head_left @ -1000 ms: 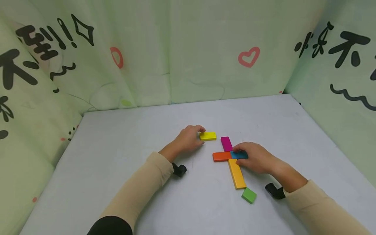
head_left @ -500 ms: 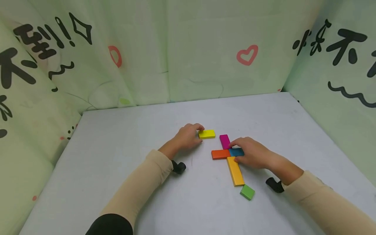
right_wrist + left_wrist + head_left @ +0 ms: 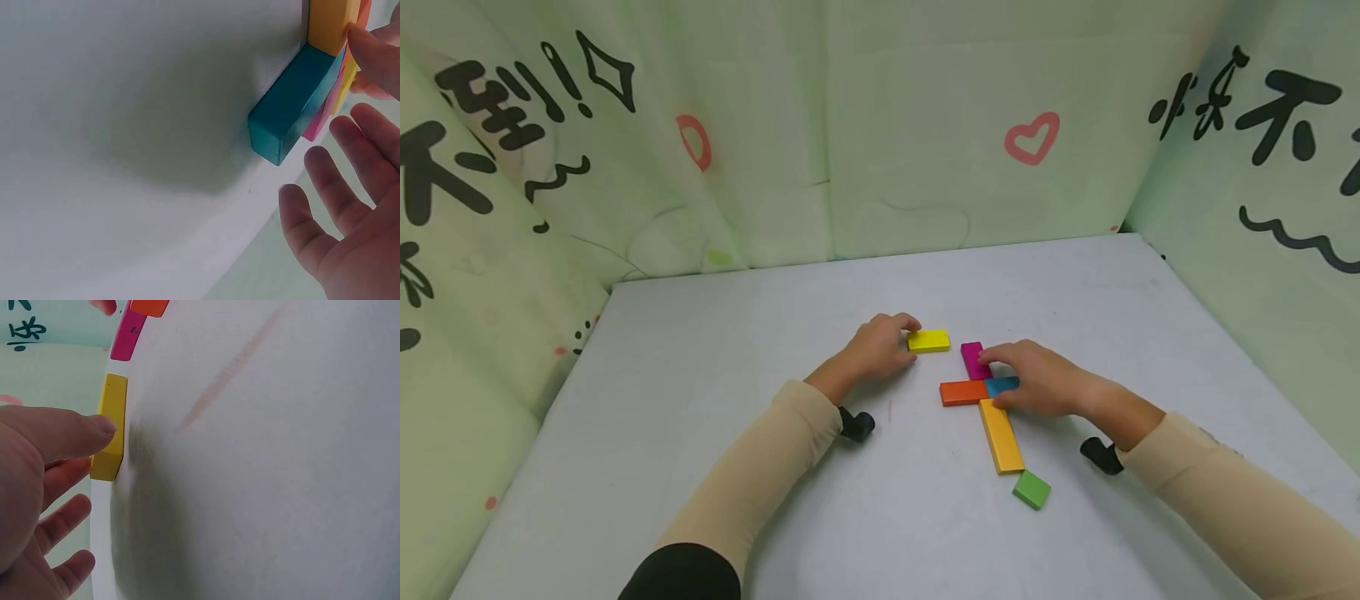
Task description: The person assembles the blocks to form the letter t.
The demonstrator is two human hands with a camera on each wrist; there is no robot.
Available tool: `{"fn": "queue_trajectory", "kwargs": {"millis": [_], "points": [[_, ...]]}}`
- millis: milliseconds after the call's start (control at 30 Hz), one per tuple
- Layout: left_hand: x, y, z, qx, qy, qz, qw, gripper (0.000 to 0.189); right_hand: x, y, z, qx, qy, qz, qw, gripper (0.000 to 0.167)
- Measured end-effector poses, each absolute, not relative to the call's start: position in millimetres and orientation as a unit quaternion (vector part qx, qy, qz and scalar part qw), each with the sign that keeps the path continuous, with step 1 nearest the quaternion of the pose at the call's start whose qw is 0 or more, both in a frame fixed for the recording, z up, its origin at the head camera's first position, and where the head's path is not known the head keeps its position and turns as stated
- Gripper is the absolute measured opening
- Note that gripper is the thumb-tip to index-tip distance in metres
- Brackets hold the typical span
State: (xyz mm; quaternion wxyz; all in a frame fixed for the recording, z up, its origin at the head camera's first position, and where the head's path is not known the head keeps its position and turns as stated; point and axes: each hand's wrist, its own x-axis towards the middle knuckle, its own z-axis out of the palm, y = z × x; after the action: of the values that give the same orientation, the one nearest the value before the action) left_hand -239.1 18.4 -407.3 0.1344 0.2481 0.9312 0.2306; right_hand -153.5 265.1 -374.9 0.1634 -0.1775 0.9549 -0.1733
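No brand or label shows on any block; the only writing is on the green cloth walls (image 3: pixel 880 125), large black hand-drawn characters at the left and right that you cannot read whole, with red hearts between them. Your left hand (image 3: pixel 876 350) rests on the tabletop (image 3: pixel 700 400) with its thumb tip touching the near end of the yellow block (image 3: pixel 928 341); the fingers lie loosely, gripping nothing. Your right hand (image 3: pixel 1037 379) lies relaxed and spread over the blue block (image 3: pixel 1000 385), its fingertips reaching the magenta block (image 3: pixel 973 360), without curling round either. The blue block butts against the orange block (image 3: pixel 964 392) and the long amber block (image 3: pixel 1001 435), the four forming a cross. A green block (image 3: pixel 1032 489) sits just beyond the amber block's near end, slightly turned. The yellow block lies apart, just left of the magenta one. Bare tabletop spreads wide to the left, behind and in front; the cloth walls close the far edge and both sides.
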Motion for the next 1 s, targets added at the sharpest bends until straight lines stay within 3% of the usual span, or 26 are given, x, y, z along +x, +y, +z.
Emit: {"fn": "queue_trajectory", "kwargs": {"millis": [1000], "points": [[-247.8,20.0,-413.4,0.237,0.924,0.268,0.136,0.036,-157.3,259.5,-368.8,-0.165,0.952,-0.143,0.216,0.061]]}}
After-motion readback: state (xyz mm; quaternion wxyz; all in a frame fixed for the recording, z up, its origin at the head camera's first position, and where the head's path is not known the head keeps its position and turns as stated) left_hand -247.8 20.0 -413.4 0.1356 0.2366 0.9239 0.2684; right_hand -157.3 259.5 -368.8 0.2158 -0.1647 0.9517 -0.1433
